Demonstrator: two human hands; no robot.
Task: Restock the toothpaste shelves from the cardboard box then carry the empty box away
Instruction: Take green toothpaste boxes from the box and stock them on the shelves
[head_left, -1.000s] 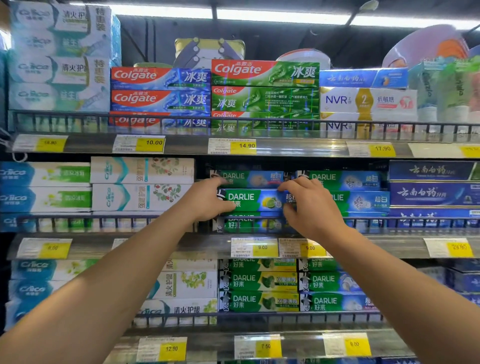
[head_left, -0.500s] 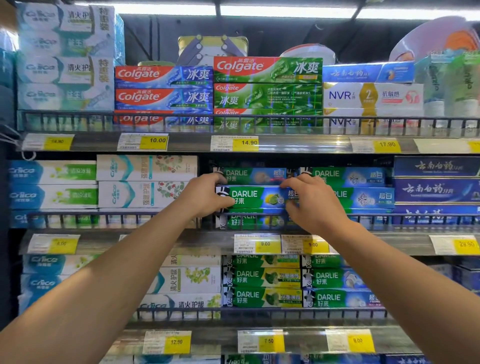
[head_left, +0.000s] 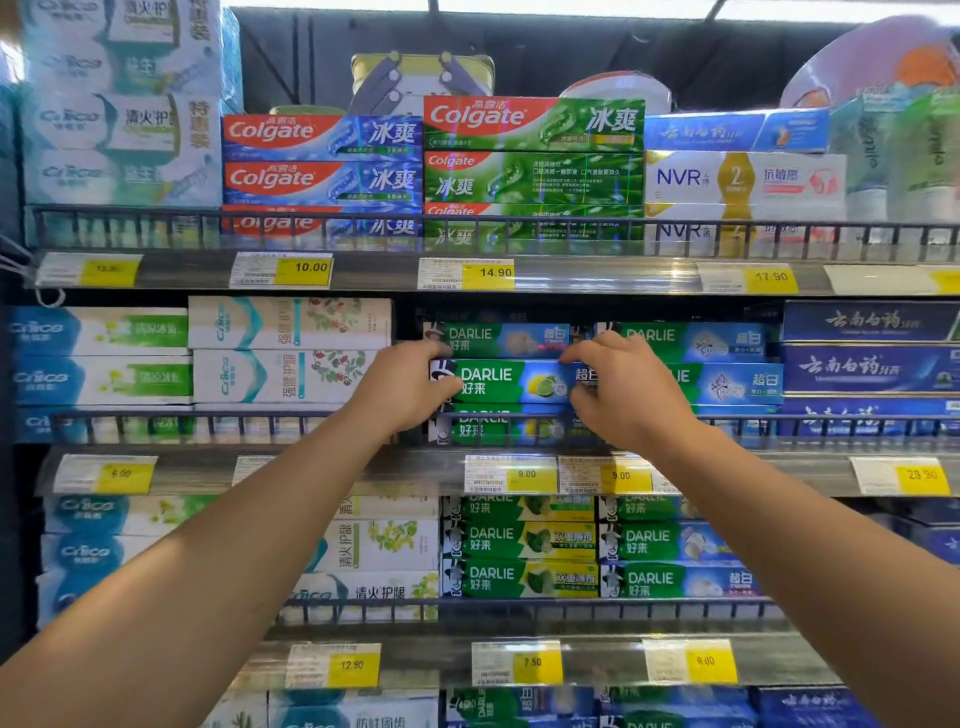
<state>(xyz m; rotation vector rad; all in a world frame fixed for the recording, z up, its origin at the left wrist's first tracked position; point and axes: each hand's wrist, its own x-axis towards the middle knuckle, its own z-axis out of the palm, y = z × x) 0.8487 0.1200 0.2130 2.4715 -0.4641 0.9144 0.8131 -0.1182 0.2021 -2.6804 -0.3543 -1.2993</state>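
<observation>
Left hand (head_left: 402, 387) and right hand (head_left: 621, 387) grip Darlie toothpaste box (head_left: 511, 382).

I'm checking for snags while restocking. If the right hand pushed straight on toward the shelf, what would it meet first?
Probably the Darlie box it already grips; its fingertips lie on that box's right end. Straight on, the right hand would push it deeper into the stack. How much room lies behind cannot be seen.
</observation>
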